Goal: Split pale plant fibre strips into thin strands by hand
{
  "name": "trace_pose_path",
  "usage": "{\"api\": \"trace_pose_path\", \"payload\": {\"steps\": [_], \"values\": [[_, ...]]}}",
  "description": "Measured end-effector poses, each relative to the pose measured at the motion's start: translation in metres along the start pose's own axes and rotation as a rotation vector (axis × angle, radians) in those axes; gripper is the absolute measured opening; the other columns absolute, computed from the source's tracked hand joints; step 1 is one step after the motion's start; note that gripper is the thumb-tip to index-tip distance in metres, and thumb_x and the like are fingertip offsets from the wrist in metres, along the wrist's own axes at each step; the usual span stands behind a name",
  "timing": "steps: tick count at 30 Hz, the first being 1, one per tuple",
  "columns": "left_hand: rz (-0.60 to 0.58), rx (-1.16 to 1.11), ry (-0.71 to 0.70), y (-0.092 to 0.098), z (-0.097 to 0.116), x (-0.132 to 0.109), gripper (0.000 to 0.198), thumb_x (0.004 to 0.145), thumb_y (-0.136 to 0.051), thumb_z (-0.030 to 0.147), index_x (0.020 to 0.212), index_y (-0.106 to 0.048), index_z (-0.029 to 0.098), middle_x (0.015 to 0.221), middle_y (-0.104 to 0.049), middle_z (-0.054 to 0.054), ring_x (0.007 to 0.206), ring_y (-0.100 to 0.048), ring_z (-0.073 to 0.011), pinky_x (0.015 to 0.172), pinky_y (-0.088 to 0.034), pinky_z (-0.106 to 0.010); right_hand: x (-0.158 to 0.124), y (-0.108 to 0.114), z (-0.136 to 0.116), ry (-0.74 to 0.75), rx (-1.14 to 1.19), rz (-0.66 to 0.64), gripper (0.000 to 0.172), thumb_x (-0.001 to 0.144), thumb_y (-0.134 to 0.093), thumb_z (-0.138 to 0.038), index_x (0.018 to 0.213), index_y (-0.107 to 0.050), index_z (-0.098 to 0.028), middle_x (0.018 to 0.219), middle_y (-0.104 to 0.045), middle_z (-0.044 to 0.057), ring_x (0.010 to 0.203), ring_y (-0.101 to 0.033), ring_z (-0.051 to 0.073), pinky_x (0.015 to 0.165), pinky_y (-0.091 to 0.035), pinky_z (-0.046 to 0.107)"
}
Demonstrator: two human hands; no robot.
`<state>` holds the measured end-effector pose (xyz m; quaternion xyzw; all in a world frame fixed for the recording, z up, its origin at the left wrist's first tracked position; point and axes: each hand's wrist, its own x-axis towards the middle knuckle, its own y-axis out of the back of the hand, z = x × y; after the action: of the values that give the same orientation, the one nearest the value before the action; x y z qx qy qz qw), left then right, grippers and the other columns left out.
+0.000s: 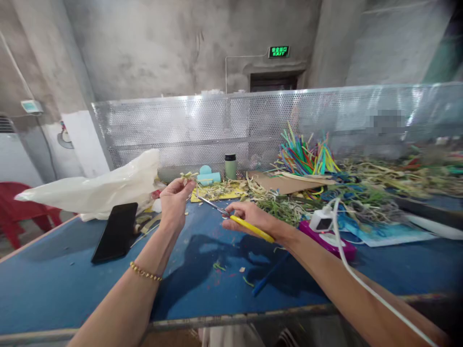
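Note:
My left hand (175,197) is closed, its thumb and fingertips pinching a small pale green and cream piece of plant-fibre work (188,177). In my right hand (248,215) is a pair of yellow-handled scissors (251,228). The blades point left and away from me, their tips close to the left fingertips; whether they touch the piece I cannot tell. Behind the hands, a yellow sheet (227,193) lies under a scatter of pale dry strips. A blue stick-like tool (269,275) lies on the table below my right wrist.
On the blue table (119,299), a black phone (115,233) lies left, beside a cream plastic bag (108,185). A green bottle (230,167) stands behind. At right are colourful pipe cleaners (307,153), loose fibres, and a purple power strip (342,246) with a white cable (356,277) crossing my right arm.

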<state>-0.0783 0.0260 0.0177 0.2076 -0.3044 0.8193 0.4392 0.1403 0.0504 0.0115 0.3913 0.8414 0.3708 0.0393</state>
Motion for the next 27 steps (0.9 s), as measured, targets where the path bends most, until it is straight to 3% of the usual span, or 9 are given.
{"api": "trace_pose_path", "payload": {"steps": [5, 9, 12, 14, 18, 21, 24, 27], "values": [[-0.019, -0.024, -0.007, -0.005, 0.001, -0.005, 0.015, 0.062, -0.078, 0.026, 0.069, -0.069, 0.015, 0.064, -0.061, 0.002, 0.063, -0.05, -0.0101, 0.06, -0.039, -0.022, 0.004, -0.001, 0.003, -0.017, -0.011, 0.019, 0.055, 0.064, -0.075, -0.059, 0.096, -0.067, -0.015, 0.055, -0.04, -0.008, 0.049, -0.03, 0.007, 0.045, -0.021, 0.022], [-0.022, -0.006, 0.026, -0.003, 0.003, -0.004, 0.017, 0.064, -0.077, 0.027, 0.072, -0.07, 0.015, 0.065, -0.061, 0.002, 0.062, -0.048, -0.0097, 0.058, -0.037, -0.022, 0.002, -0.001, -0.001, 0.012, -0.111, 0.043, 0.055, 0.065, -0.073, -0.062, 0.094, -0.069, -0.016, 0.054, -0.045, -0.007, 0.049, -0.036, 0.009, 0.047, -0.024, 0.023], [0.006, 0.009, 0.076, 0.001, 0.003, 0.0, 0.018, 0.064, -0.076, 0.027, 0.074, -0.069, 0.014, 0.066, -0.059, 0.002, 0.061, -0.047, -0.0089, 0.056, -0.035, -0.022, 0.0, 0.005, 0.001, 0.067, -0.349, 0.08, 0.049, 0.067, -0.073, -0.06, 0.091, -0.071, -0.018, 0.064, -0.058, -0.002, 0.058, -0.049, 0.012, 0.055, -0.033, 0.024], [0.005, 0.007, 0.107, 0.004, 0.001, 0.003, 0.018, 0.064, -0.076, 0.027, 0.073, -0.068, 0.014, 0.065, -0.059, 0.002, 0.061, -0.047, -0.0091, 0.055, -0.034, -0.022, 0.001, 0.014, 0.009, 0.026, -0.577, 0.119, 0.044, 0.07, -0.072, -0.058, 0.091, -0.071, -0.018, 0.077, -0.067, 0.004, 0.07, -0.058, 0.017, 0.062, -0.037, 0.025], [-0.127, -0.042, 0.157, 0.004, -0.004, 0.002, 0.019, 0.064, -0.076, 0.029, 0.07, -0.065, 0.014, 0.063, -0.057, 0.001, 0.06, -0.048, -0.0095, 0.056, -0.034, -0.022, 0.0, 0.035, 0.03, -0.241, -0.884, 0.151, 0.036, 0.08, -0.061, -0.048, 0.097, -0.069, -0.017, 0.093, -0.071, 0.012, 0.088, -0.065, 0.026, 0.066, -0.04, 0.029], [-0.249, -0.076, 0.194, -0.001, -0.004, -0.004, 0.019, 0.064, -0.076, 0.027, 0.064, -0.062, 0.014, 0.058, -0.054, 0.002, 0.056, -0.044, -0.0081, 0.055, -0.033, -0.022, -0.004, 0.045, 0.037, -0.375, -0.967, 0.044, 0.031, 0.084, -0.055, -0.035, 0.102, -0.068, -0.014, 0.103, -0.071, 0.016, 0.096, -0.066, 0.029, 0.069, -0.043, 0.031], [-0.328, -0.08, 0.263, -0.007, -0.003, -0.013, 0.018, 0.061, -0.077, 0.025, 0.065, -0.064, 0.014, 0.057, -0.055, 0.003, 0.054, -0.044, -0.0076, 0.055, -0.032, -0.022, -0.011, 0.046, 0.031, -0.427, -1.013, -0.038, 0.029, 0.083, -0.057, -0.031, 0.101, -0.07, -0.013, 0.105, -0.071, 0.019, 0.098, -0.067, 0.031, 0.07, -0.046, 0.033], [-0.403, -0.056, 0.323, -0.012, -0.004, -0.021, 0.017, 0.062, -0.077, 0.024, 0.067, -0.065, 0.013, 0.058, -0.057, 0.002, 0.055, -0.045, -0.008, 0.056, -0.033, -0.023, -0.015, 0.043, 0.016, -0.402, -1.059, 0.047, 0.028, 0.083, -0.06, -0.034, 0.098, -0.072, -0.013, 0.103, -0.071, 0.02, 0.099, -0.067, 0.033, 0.075, -0.047, 0.036]]}}
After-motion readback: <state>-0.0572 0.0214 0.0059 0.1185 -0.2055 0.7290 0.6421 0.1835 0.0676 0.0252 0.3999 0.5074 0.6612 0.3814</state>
